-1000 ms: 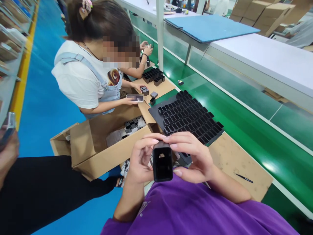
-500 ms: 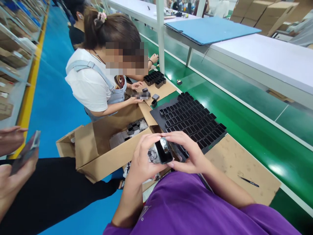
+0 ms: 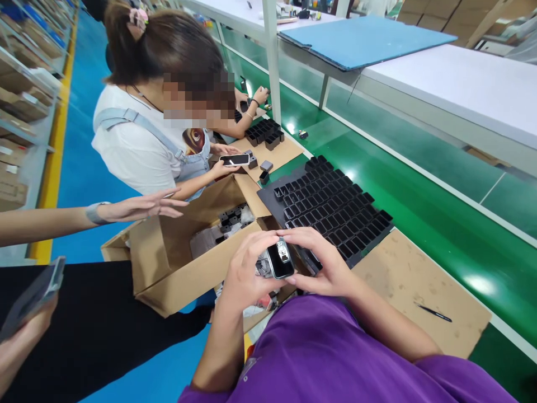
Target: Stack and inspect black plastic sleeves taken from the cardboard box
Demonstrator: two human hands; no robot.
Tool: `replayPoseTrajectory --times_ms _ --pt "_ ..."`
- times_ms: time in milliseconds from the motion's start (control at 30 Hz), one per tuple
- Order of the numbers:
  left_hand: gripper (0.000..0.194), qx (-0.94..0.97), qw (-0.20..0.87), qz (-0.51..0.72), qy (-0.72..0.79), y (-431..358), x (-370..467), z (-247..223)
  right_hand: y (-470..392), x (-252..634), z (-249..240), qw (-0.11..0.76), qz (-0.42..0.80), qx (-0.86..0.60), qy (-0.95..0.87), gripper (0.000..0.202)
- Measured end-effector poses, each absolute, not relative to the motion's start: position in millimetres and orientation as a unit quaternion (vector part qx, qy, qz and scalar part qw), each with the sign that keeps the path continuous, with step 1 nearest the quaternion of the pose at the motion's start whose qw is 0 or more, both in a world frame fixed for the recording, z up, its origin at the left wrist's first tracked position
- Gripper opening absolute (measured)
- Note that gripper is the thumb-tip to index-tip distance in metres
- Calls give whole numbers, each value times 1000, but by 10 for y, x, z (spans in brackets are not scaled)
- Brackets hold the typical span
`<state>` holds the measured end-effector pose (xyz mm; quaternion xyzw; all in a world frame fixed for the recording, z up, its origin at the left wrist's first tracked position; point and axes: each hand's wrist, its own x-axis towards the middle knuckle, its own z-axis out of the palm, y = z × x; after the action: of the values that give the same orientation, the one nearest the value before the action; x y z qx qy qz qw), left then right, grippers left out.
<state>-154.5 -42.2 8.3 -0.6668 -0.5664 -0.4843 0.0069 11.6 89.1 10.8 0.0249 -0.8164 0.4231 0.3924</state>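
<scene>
Close to my purple shirt, both hands hold a small glossy black rectangular piece (image 3: 277,263) with rounded corners and bright reflections on its face. Its exact kind does not show. My left hand (image 3: 245,271) grips it from the left, and my right hand (image 3: 325,263) pinches it from the right, thumbs below and fingertips on top. Just beyond my right hand, rows of black open cases (image 3: 335,201) stand on a dark sheet (image 3: 268,196). An open cardboard box (image 3: 180,274) with black parts and wrapping lies left of my hands.
Black tweezers (image 3: 435,312) lie on a cardboard sheet (image 3: 390,280) at right. A co-worker (image 3: 138,129) holds a phone (image 3: 235,160) beside more black cases (image 3: 264,131). From the left reach another person's outstretched hand (image 3: 138,207) and a hand holding a phone (image 3: 33,296).
Another person's hand at left has reached out toward the cardboard box, fingers stretched. My hands keep hold of the black piece in almost the same pose. The view has shifted slightly.
</scene>
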Motion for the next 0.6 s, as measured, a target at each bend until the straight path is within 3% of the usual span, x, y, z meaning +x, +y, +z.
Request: replayPoseTrajectory --times_ms 233,333,467,600 --pt "55 -552 -43 -431 -713 14 -2105 -270 962 227 -475 342 426 -125 -828 54" --pt "54 -511 -101 -424 -740 194 -2228 -367 800 475 -960 218 483 -199 -824 41" --pt "59 -522 -190 -415 -720 300 -2021 -535 468 934 -1681 46 551 -263 -791 41" --pt "61 -518 -243 -401 -716 249 -1781 -717 315 1445 -2353 -9 582 -377 -720 52"
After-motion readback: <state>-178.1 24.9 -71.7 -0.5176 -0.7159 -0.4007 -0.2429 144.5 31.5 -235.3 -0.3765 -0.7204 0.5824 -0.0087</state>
